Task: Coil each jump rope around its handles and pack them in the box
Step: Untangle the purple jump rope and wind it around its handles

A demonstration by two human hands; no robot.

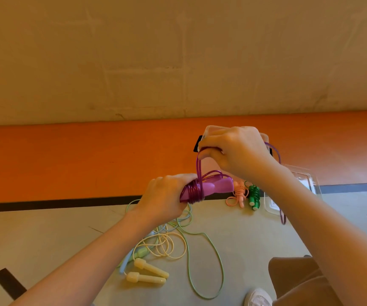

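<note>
While the left hand (165, 195) grips the two purple plastic handles (209, 188) together as a spool, the right hand's (235, 149) fingers pinch the purple cord (198, 166) taut above; the clear plastic box (266, 140) waits far right.

Loose rope loops (173, 241) and yellow handles (149, 273) clutter the floor (255, 239) below both hands.

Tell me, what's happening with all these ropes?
A person is winding a purple jump rope around its handles: the left hand grips the handles, the right hand pulls the cord taut above. Pink and green ropes lie coiled on the floor; yellow and light green ones lie loose.
</note>
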